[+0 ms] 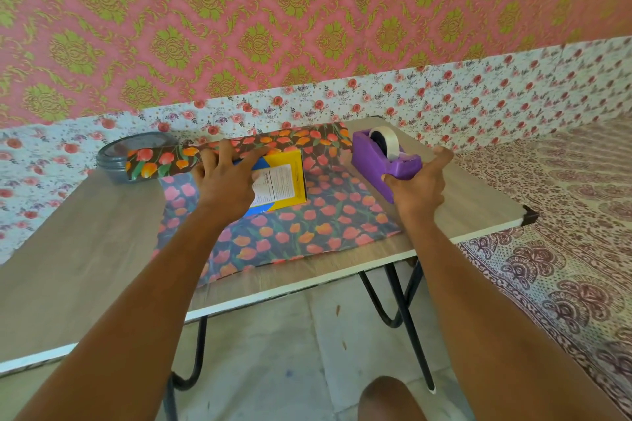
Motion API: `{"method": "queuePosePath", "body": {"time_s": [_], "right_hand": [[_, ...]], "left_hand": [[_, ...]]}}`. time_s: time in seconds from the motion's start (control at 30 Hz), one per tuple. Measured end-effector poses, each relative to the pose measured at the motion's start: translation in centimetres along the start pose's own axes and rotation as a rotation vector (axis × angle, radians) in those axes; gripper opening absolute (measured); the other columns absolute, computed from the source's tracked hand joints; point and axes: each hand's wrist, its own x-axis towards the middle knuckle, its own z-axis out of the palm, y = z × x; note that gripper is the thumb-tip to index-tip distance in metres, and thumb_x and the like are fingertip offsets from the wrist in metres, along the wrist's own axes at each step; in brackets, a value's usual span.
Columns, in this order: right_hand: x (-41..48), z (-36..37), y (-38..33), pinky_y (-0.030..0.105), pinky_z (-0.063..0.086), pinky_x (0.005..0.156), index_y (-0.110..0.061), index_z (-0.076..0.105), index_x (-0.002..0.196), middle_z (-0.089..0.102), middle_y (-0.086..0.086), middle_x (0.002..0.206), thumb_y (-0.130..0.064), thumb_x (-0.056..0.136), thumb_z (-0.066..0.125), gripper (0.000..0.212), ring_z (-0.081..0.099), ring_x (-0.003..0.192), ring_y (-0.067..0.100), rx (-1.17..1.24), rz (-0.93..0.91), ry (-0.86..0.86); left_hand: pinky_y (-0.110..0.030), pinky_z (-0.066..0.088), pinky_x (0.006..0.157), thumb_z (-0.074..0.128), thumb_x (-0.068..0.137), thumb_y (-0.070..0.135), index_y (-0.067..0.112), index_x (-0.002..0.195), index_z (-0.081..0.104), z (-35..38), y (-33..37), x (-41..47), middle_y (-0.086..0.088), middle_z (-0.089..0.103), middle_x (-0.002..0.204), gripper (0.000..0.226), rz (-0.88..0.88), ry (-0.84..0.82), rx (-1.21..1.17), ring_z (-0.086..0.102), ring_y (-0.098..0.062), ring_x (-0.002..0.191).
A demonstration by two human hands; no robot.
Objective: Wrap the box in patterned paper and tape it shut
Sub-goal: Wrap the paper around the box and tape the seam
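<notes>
Nearest the camera, below the box, a bare knee showed, with two forearms reaching up over the edge of a wooden table. A sheet of dark paper printed with tulips lay spread flat on the table, running under the box on every side. The box, yellow and blue with a printed label, lay on the sheet's far half, mostly uncovered.

The left hand lay on the left end of the box, fingers spread, pressing the paper's far flap down onto the box's far edge. Right of the box, the right hand gripped the near end of a purple tape dispenser, thumb hooked round it and forefinger raised. Whether it pinched any tape could not be told.

Left of the box and farther back sat a grey lidded container. Behind the box rose a flowered wall.

Probably, if the pressing hand eased, the flap would spring back. A one-handed pull might also drag the dispenser instead of freeing tape.
</notes>
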Motion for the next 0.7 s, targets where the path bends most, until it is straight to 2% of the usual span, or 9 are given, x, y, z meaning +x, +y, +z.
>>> {"method": "queuePosePath", "body": {"time_s": [0.1, 0.2, 0.3, 0.37, 0.4, 0.47, 0.53, 0.6, 0.7], "right_hand": [[-0.2, -0.1, 0.2, 0.063, 0.039, 0.100, -0.021, 0.032, 0.141, 0.058, 0.008, 0.133, -0.036, 0.068, 0.093, 0.097, 0.051, 0.130, 0.033, 0.006, -0.040, -0.018], [-1.1, -0.4, -0.4, 0.064, 0.038, 0.097, -0.018, 0.044, 0.138, 0.045, 0.011, 0.140, -0.046, 0.082, 0.079, 0.071, 0.040, 0.133, 0.036, -0.040, -0.149, 0.071], [-1.8, -0.1, -1.6, 0.058, 0.047, 0.091, -0.013, 0.059, 0.121, 0.051, 0.010, 0.127, -0.027, 0.094, 0.068, 0.033, 0.050, 0.119, 0.030, 0.047, -0.339, 0.149], [-2.2, 0.5, -2.7, 0.051, 0.054, 0.081, -0.009, 0.064, 0.107, 0.054, 0.010, 0.116, -0.012, 0.097, 0.063, 0.010, 0.057, 0.101, 0.019, 0.105, -0.470, 0.140], [-2.5, 1.0, -3.6, 0.043, 0.054, 0.077, -0.006, 0.066, 0.099, 0.054, 0.011, 0.110, -0.006, 0.097, 0.061, 0.005, 0.055, 0.092, 0.010, 0.133, -0.516, 0.113], [-3.5, 1.9, -5.7, 0.018, 0.046, 0.071, -0.002, 0.067, 0.090, 0.055, 0.012, 0.099, 0.001, 0.096, 0.061, 0.009, 0.049, 0.081, -0.004, 0.178, -0.577, 0.030], [-4.9, 3.3, -8.1, 0.007, 0.038, 0.071, -0.002, 0.068, 0.089, 0.057, 0.012, 0.094, 0.004, 0.094, 0.062, 0.010, 0.046, 0.078, -0.003, 0.207, -0.643, -0.055], [-5.8, 4.8, -10.3, 0.007, 0.039, 0.073, -0.003, 0.069, 0.090, 0.060, 0.011, 0.094, 0.003, 0.095, 0.060, 0.012, 0.052, 0.080, 0.008, 0.234, -0.661, -0.140], [-6.5, 7.5, -13.5, 0.026, 0.053, 0.078, -0.003, 0.069, 0.090, 0.069, 0.009, 0.093, 0.002, 0.095, 0.056, 0.014, 0.065, 0.086, 0.019, 0.323, -0.578, -0.291]], "left_hand": [[-0.055, 0.034, 0.100, 0.059, 0.099, 0.023, 0.042, 0.154, 0.031, -0.3, -0.2, 0.2, -0.012, 0.032, 0.136, 0.065, 0.019, -0.013, 0.009, 0.030, -0.039, 0.123], [-0.056, 0.036, 0.100, 0.060, 0.099, 0.022, 0.031, 0.157, 0.031, -1.1, -0.9, 0.8, -0.010, 0.039, 0.132, 0.065, 0.027, -0.041, -0.059, 0.033, -0.036, 0.124], [-0.055, 0.040, 0.096, 0.059, 0.099, 0.014, 0.019, 0.146, 0.051, -1.9, -1.9, 1.3, -0.013, 0.047, 0.121, 0.048, 0.081, -0.056, -0.129, 0.041, -0.037, 0.118], [-0.052, 0.045, 0.089, 0.059, 0.097, 0.007, 0.014, 0.141, 0.059, -2.1, -2.5, 1.4, -0.015, 0.050, 0.112, 0.044, 0.117, -0.057, -0.188, 0.046, -0.037, 0.108], [-0.052, 0.046, 0.087, 0.058, 0.097, 0.005, 0.012, 0.139, 0.060, -2.2, -2.8, 1.4, -0.016, 0.051, 0.110, 0.043, 0.129, -0.060, -0.202, 0.046, -0.037, 0.106], [-0.049, 0.045, 0.088, 0.057, 0.097, 0.004, 0.013, 0.142, 0.059, -2.2, -3.1, 1.4, -0.015, 0.052, 0.113, 0.046, 0.155, -0.067, -0.180, 0.046, -0.036, 0.108], [-0.049, 0.043, 0.094, 0.054, 0.097, 0.005, 0.018, 0.147, 0.052, -2.3, -3.2, 1.2, -0.012, 0.051, 0.123, 0.052, 0.167, -0.077, -0.131, 0.042, -0.036, 0.115], [-0.049, 0.039, 0.101, 0.052, 0.099, 0.007, 0.024, 0.151, 0.046, -2.4, -2.8, 1.1, -0.009, 0.046, 0.130, 0.056, 0.168, -0.107, -0.094, 0.037, -0.034, 0.122], [-0.051, 0.033, 0.101, 0.053, 0.099, 0.012, 0.036, 0.150, 0.046, -2.7, -3.1, 0.8, -0.003, 0.042, 0.131, 0.057, 0.138, -0.106, -0.073, 0.034, -0.028, 0.126]]}}
